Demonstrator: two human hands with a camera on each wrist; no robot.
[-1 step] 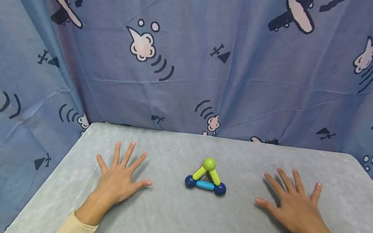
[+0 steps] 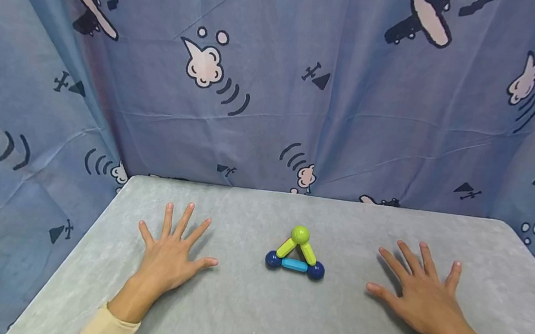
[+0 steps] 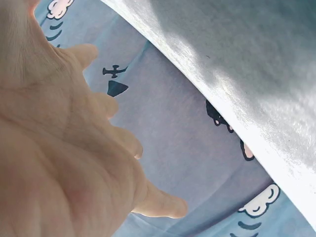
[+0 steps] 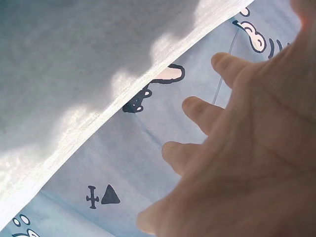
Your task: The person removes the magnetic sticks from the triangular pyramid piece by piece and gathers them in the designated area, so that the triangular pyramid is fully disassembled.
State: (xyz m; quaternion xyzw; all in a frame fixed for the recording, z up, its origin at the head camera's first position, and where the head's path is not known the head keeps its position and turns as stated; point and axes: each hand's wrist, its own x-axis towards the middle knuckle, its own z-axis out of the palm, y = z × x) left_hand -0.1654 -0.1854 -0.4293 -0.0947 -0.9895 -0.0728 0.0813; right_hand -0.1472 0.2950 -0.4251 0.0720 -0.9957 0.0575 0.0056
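A triangle of magnetic building sticks and balls lies on the grey table in the head view. A lime-green ball (image 2: 300, 235) forms its far corner, and two lime sticks (image 2: 308, 254) run down from it to two dark blue balls (image 2: 316, 271). Between those blue balls sits a light blue stick (image 2: 295, 265). My left hand (image 2: 169, 264) is to the left of the triangle, fingers straight and spread, holding nothing. On the other side, my right hand (image 2: 425, 303) is likewise spread, apart from the triangle. Both wrist views show a bare palm, the left (image 3: 64, 163) and the right (image 4: 256, 148).
The pale grey table (image 2: 245, 324) has rounded far corners. Behind it and along the left hangs a blue curtain (image 2: 270, 76) printed with planes and clouds. Beige sleeves (image 2: 108, 330) cover both forearms.
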